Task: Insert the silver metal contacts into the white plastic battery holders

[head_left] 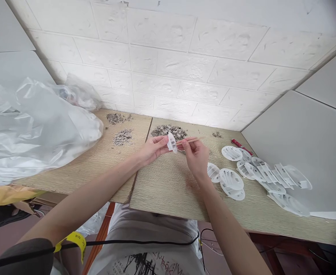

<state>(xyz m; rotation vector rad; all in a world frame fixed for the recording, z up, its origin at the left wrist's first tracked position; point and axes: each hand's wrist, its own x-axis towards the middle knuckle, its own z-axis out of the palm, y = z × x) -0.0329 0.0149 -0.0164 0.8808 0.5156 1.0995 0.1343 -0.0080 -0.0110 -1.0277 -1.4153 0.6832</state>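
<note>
My left hand [154,149] grips a white plastic oval part [171,143] by its edge, tilted so that its inner face with small metal pieces is turned to the right. In my right hand [197,156] is a thin wooden stick [195,139], pinched between thumb and fingers. The stick's left end points at the inner face of the part; whether it touches is too small to tell. Just behind both hands lies a heap of small metal pieces [169,131]. Near my right forearm rest several similar white oval parts [231,179].
More white oval parts [271,177] spread along the right side, beside a red tube-like item [241,146]. Smaller metal piles [123,137] lie left of the table seam. A large plastic bag [38,130] covers the left end. A black cable [142,242] crosses my lap.
</note>
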